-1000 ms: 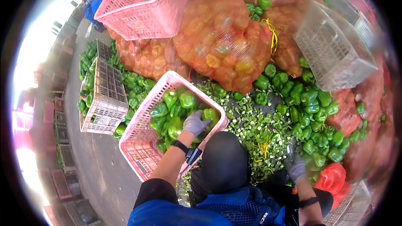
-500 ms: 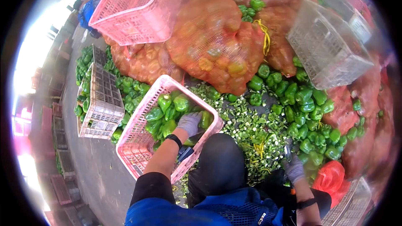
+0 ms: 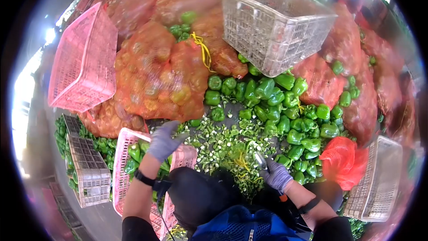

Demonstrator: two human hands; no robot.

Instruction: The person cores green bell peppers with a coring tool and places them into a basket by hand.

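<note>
My left hand (image 3: 165, 142), in a pale purple glove, is raised over the far rim of the pink crate (image 3: 119, 169). Its fingers are apart, and I see nothing held in them. Inside that crate lie green bell peppers (image 3: 133, 151), partly hidden by my forearm. My right hand (image 3: 277, 176), gloved too, is closed around a small knife whose shiny blade (image 3: 260, 159) points up and away from me. Beyond the blade is a heap of whole green bell peppers (image 3: 285, 102). Cut pepper scraps (image 3: 223, 140) cover the ground between my hands.
Orange mesh sacks (image 3: 156, 76) bulge ahead. A grey crate (image 3: 276, 31) and another pink crate (image 3: 82, 62) sit among them. At left stands a crate (image 3: 91, 169) beside peppers; at right, a red mesh bag (image 3: 343, 160) and a pale crate (image 3: 376, 178).
My left hand has come up out of the pink crate and off the peppers. The view has turned right. My right hand still holds the knife.
</note>
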